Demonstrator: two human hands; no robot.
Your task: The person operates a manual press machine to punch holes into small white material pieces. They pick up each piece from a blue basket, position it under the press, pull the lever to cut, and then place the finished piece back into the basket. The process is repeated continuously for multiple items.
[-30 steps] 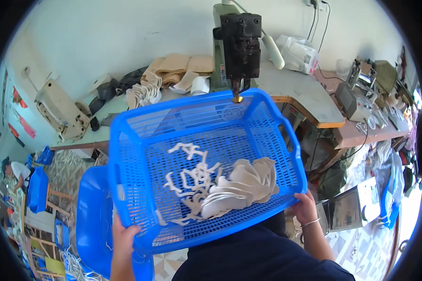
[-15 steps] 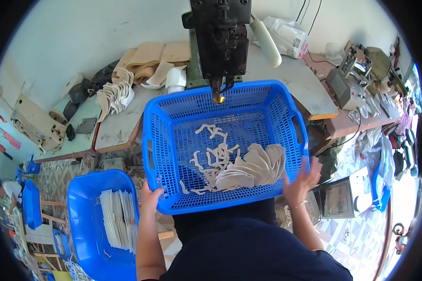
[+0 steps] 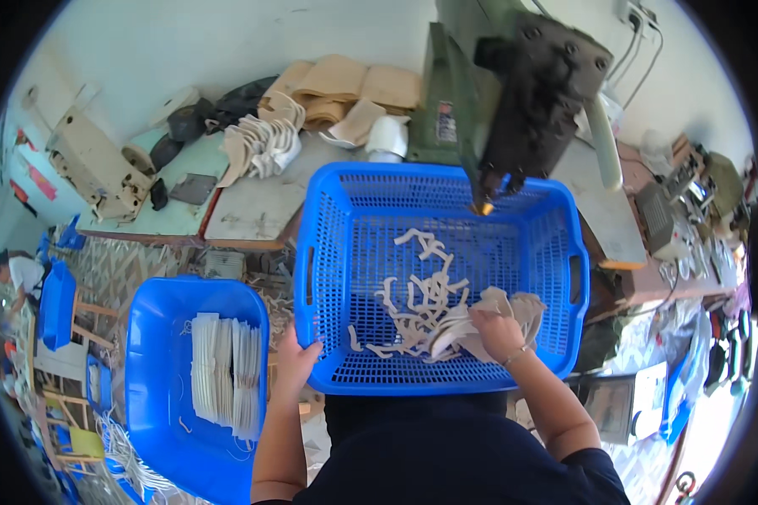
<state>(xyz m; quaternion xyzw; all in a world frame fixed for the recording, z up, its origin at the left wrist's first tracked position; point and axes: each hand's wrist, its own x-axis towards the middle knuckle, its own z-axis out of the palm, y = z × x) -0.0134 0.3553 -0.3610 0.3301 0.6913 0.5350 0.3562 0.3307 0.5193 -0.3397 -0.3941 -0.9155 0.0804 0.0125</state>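
Observation:
A blue perforated plastic basket (image 3: 438, 387) sits at my lap, below a dark machine head (image 3: 543, 93). My left hand (image 3: 296, 358) grips its near left corner, thumb over the rim and fingers outside. Inside the basket, my right hand (image 3: 499, 335) closes on a fanned stack of curved off-white pieces (image 3: 526, 311) at the near right; its fingertips are partly hidden among them. Thin off-white offcut strips (image 3: 429, 290) lie scattered to the left of the stack, on the basket's bottom. The machine's brass-coloured tip (image 3: 483, 208) shows over the basket's far side.
At lower left stands a blue tub (image 3: 156, 404) holding bundled white pieces (image 3: 225, 370). Curved pieces (image 3: 265, 143) and tan sheets (image 3: 345, 80) lie on the bench behind. A grey box-shaped device (image 3: 659, 219) stands on the right-hand table. Far left, another person (image 3: 24, 273) is at work.
My right hand has gone from the basket's right rim onto the stack of curved pieces inside. The view has swung left, so basket and machine appear farther right. My left hand stays on the rim.

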